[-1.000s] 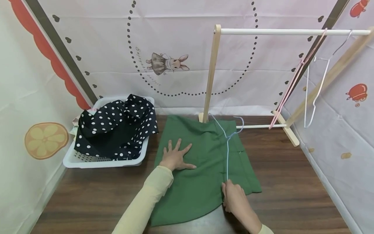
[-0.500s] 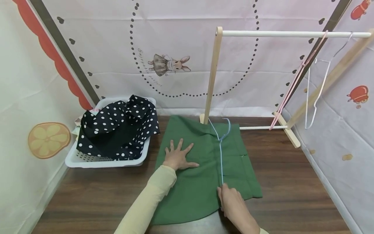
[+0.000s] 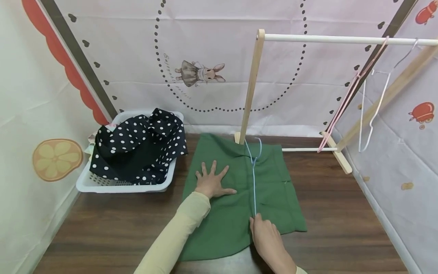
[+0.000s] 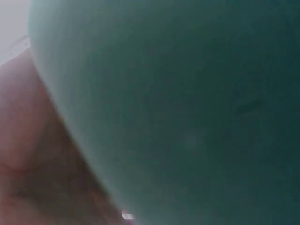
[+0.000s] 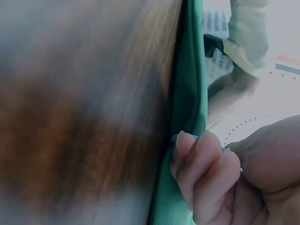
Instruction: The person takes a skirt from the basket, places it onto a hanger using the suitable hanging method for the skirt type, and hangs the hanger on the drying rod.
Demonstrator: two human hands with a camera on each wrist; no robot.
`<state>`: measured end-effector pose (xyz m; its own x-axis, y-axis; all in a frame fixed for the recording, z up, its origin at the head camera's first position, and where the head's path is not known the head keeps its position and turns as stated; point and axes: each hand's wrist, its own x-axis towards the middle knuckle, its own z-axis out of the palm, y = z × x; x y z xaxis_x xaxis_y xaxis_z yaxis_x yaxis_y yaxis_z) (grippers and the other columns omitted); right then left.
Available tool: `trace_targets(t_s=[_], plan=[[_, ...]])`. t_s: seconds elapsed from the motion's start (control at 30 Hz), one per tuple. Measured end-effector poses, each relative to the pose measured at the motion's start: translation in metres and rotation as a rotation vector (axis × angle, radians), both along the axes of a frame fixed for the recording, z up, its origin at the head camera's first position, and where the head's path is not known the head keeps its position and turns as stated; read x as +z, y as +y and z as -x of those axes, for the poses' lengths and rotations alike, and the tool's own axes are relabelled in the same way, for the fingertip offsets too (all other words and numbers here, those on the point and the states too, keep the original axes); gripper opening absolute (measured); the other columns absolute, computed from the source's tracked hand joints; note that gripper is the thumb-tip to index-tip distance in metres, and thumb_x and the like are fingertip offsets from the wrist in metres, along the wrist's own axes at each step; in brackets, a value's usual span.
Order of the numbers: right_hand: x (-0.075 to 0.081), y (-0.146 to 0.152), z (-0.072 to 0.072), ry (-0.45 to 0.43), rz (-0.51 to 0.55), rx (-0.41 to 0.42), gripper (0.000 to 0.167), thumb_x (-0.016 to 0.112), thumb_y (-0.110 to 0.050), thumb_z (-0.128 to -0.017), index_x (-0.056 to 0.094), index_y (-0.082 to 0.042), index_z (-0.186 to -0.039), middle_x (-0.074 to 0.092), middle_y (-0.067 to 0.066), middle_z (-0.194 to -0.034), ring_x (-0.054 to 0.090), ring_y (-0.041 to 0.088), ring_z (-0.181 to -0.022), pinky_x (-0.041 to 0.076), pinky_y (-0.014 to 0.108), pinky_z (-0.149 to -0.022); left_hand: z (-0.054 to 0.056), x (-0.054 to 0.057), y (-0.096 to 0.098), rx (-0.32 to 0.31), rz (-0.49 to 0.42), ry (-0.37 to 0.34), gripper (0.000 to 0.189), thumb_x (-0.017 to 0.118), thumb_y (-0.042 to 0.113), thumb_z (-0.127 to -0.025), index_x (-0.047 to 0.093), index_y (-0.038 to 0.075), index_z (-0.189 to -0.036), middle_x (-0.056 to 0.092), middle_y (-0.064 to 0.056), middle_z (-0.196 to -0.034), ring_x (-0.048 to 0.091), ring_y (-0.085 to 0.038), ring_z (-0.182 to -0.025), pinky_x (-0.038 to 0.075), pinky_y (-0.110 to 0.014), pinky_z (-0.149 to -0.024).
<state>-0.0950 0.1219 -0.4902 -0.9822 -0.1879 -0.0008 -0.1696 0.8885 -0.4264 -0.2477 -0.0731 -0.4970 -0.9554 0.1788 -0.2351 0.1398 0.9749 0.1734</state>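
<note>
A green skirt-like garment (image 3: 232,232) lies spread on the brown wooden surface in the head view. My left hand (image 3: 212,184) rests on its left half with fingers spread. Over the right half a light blue hanger (image 3: 254,186) stands edge-on, its hook toward the rack. My right hand (image 3: 268,241) pinches the hanger's near end at the garment's front edge. In the right wrist view, curled fingers (image 5: 206,173) grip a bit of blue beside the green cloth (image 5: 192,93). A blurred green surface (image 4: 178,117) covers most of the left wrist view, with part of my hand (image 4: 23,136) at the left.
A white basket (image 3: 119,188) holding a black polka-dot cloth (image 3: 137,148) stands at the left. At the back right is a wood-and-white rack (image 3: 308,38), its left post close to the garment's far edge. A pink hanger (image 3: 345,99) and a white hanger (image 3: 378,102) hang there.
My right hand has drawn the blue hanger leftward over the garment, and the hanger has turned more edge-on. The left hand stays spread on the cloth.
</note>
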Motion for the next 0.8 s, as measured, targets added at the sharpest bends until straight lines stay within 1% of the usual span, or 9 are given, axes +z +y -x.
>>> trace_targets(t_s=[0.07,0.13,0.27,0.33,0.37,0.5,0.57,0.67,0.8], plan=[[0.001,-0.001,0.0,0.007,-0.005,-0.003,0.033,0.051,-0.017,-0.102,0.04,-0.013,-0.071,0.034,0.001,-0.049,0.034,0.014,-0.035,0.028,0.027,-0.032,0.001,0.0,0.002,-0.009,0.006,0.005,0.1,0.054,0.082,-0.073,0.02,0.036,-0.155,0.005,-0.013,-0.161,-0.001,-0.052,-0.141,0.016,-0.069,-0.106],[0.003,-0.001,-0.005,-0.014,0.006,0.006,0.032,0.051,-0.016,-0.102,0.04,-0.012,-0.072,0.034,0.002,-0.049,0.034,0.014,-0.035,0.028,0.027,-0.032,0.0,-0.001,0.003,-0.014,0.006,0.008,0.1,0.054,0.083,-0.073,0.021,0.036,-0.155,0.005,-0.013,-0.161,-0.001,-0.052,-0.141,0.016,-0.069,-0.106],[0.006,-0.003,-0.018,-0.105,0.057,0.033,0.031,0.051,-0.015,-0.102,0.04,-0.012,-0.073,0.036,0.002,-0.049,0.036,0.015,-0.035,0.03,0.028,-0.032,0.0,0.0,0.002,-0.014,0.008,0.013,0.1,0.054,0.083,-0.072,0.02,0.037,-0.155,0.005,-0.013,-0.161,0.0,-0.052,-0.141,0.017,-0.069,-0.106],[0.006,-0.005,-0.02,-0.121,0.067,0.037,0.03,0.051,-0.015,-0.102,0.041,-0.012,-0.074,0.036,0.002,-0.049,0.035,0.015,-0.036,0.03,0.028,-0.032,-0.001,0.0,0.002,-0.014,0.012,0.015,0.1,0.053,0.083,-0.073,0.02,0.037,-0.154,0.005,-0.013,-0.161,-0.001,-0.052,-0.141,0.017,-0.068,-0.107],[0.006,-0.006,-0.02,-0.112,0.066,0.036,0.03,0.051,-0.015,-0.102,0.041,-0.012,-0.073,0.036,0.002,-0.049,0.035,0.015,-0.036,0.03,0.028,-0.032,-0.001,0.0,0.002,-0.013,0.013,0.015,0.1,0.053,0.083,-0.073,0.02,0.037,-0.154,0.005,-0.013,-0.161,-0.001,-0.052,-0.141,0.017,-0.068,-0.107],[0.004,-0.009,-0.011,-0.011,0.036,0.025,0.031,0.051,-0.015,-0.102,0.041,-0.013,-0.072,0.034,0.001,-0.049,0.033,0.014,-0.035,0.027,0.026,-0.031,-0.002,0.0,0.003,-0.011,0.012,0.02,0.099,0.052,0.084,-0.073,0.02,0.037,-0.154,0.005,-0.013,-0.161,-0.001,-0.052,-0.141,0.017,-0.068,-0.107],[0.005,-0.01,-0.007,0.013,0.028,0.026,0.031,0.051,-0.016,-0.102,0.042,-0.012,-0.073,0.034,0.0,-0.048,0.033,0.013,-0.035,0.026,0.026,-0.031,-0.003,0.0,0.004,-0.012,0.008,0.02,0.099,0.052,0.084,-0.073,0.02,0.037,-0.154,0.005,-0.013,-0.161,-0.001,-0.052,-0.141,0.017,-0.068,-0.107],[0.006,-0.009,-0.011,-0.001,0.036,0.034,0.03,0.05,-0.017,-0.103,0.042,-0.012,-0.074,0.034,0.0,-0.047,0.032,0.013,-0.034,0.025,0.025,-0.031,-0.004,0.001,0.003,-0.02,0.0,0.013,0.099,0.051,0.084,-0.074,0.02,0.037,-0.155,0.005,-0.013,-0.161,-0.001,-0.052,-0.141,0.017,-0.068,-0.107],[0.01,-0.008,-0.026,-0.064,0.101,0.061,0.028,0.05,-0.017,-0.102,0.04,-0.012,-0.076,0.032,0.0,-0.047,0.03,0.013,-0.034,0.024,0.027,-0.031,-0.005,0.002,-0.001,-0.04,-0.017,-0.006,0.098,0.051,0.083,-0.075,0.019,0.037,-0.155,0.003,-0.012,-0.162,-0.003,-0.05,-0.141,0.016,-0.066,-0.108]])
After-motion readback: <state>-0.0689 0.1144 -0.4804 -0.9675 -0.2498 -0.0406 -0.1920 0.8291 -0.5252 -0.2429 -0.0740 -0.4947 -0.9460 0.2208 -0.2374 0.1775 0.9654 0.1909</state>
